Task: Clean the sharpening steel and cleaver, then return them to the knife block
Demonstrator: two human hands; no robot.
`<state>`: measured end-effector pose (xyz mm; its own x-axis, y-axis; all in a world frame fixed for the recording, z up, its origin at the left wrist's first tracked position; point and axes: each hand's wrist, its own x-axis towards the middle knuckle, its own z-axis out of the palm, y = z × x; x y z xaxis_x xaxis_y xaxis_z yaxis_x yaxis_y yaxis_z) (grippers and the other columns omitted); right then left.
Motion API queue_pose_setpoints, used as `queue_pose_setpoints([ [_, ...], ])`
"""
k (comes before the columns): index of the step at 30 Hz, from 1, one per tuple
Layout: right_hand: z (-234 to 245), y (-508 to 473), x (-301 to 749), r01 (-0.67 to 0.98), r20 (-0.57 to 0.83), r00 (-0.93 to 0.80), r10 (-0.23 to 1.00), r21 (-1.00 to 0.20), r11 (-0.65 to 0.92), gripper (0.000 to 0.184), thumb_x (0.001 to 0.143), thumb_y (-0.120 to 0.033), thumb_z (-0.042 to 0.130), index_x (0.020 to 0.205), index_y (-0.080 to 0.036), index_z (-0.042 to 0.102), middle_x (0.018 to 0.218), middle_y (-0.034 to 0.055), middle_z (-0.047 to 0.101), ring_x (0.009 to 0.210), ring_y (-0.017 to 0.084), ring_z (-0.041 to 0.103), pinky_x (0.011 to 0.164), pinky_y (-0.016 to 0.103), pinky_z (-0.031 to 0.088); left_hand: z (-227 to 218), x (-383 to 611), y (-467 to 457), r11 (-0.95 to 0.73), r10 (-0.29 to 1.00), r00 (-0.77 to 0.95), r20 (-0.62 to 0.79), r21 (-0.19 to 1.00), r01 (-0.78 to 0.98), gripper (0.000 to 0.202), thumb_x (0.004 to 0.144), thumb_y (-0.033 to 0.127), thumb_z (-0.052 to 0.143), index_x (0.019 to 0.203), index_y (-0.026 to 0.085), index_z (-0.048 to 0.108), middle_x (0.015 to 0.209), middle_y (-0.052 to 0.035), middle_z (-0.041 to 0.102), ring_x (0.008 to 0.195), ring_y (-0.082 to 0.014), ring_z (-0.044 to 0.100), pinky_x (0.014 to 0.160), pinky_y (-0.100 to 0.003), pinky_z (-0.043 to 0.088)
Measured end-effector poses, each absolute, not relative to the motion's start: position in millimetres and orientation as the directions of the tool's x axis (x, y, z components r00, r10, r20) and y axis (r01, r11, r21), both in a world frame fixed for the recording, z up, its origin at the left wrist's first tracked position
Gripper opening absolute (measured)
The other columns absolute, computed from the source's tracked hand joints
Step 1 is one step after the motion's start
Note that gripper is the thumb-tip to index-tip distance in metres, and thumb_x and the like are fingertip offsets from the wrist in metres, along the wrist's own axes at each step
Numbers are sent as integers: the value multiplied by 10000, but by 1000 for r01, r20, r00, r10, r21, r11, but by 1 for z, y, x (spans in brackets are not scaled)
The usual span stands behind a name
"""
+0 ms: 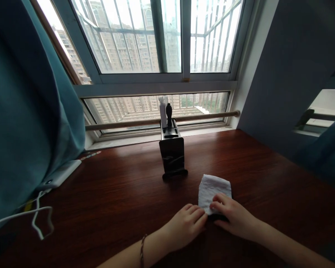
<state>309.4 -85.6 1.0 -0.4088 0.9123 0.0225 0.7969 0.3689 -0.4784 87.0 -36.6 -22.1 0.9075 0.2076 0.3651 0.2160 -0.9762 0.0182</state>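
Observation:
A white folded cloth lies on the brown wooden table just in front of me. My left hand has its fingers curled and pinches the near left corner of it. On the right part of the cloth rests my right hand, its fingers bent over the top and its thumb below the near edge. Something dark shows under that edge between the hands; I cannot tell whether it is an object or shadow. Beyond the cloth stands a black knife holder, with a black handle and a white handle sticking up from it.
The wooden table reaches to the window sill. A wooden rail crosses the window behind the holder. At the left hang a teal curtain, a white power strip and a loose white cable. A grey wall bounds the right.

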Motion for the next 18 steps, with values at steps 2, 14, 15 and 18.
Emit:
queue_pose_setpoints([
  [2, -4, -92, 309, 820, -6, -350, 937, -486, 303, 249, 733, -229, 565, 980, -195, 564, 995, 64, 548, 937, 209, 505, 813, 370, 432, -25, 89, -37, -952, 304, 895, 326, 77, 296, 233, 864, 253, 491, 1072, 146, 497, 904, -54, 592, 832, -164, 540, 735, -303, 455],
  [14, 4, -84, 318, 741, -46, -288, 957, -643, 192, 132, 789, -277, 550, 775, -174, 630, 806, 30, 616, 766, 141, 559, 715, 268, 421, -24, 106, -34, -959, 281, 915, 288, 69, 273, 74, 868, 150, 426, 889, 150, 497, 932, -52, 553, 910, -180, 495, 823, -339, 403],
  [15, 6, -86, 319, 760, -2, -246, 969, -621, 192, 168, 817, -295, 511, 794, -172, 623, 819, 36, 618, 779, 146, 559, 730, 278, 419, -23, 107, -34, -956, 292, 915, 277, 81, 281, 70, 862, 138, 427, 878, 147, 495, 898, -50, 556, 875, -172, 502, 802, -326, 411],
  [18, 5, -100, 317, 848, 81, -120, 989, -509, 145, 236, 852, -356, 441, 817, -172, 585, 844, 50, 604, 795, 170, 546, 750, 320, 411, -20, 108, -32, -938, 343, 903, 260, 132, 319, 51, 844, 132, 438, 824, 145, 482, 817, -42, 558, 782, -158, 515, 716, -291, 426],
])
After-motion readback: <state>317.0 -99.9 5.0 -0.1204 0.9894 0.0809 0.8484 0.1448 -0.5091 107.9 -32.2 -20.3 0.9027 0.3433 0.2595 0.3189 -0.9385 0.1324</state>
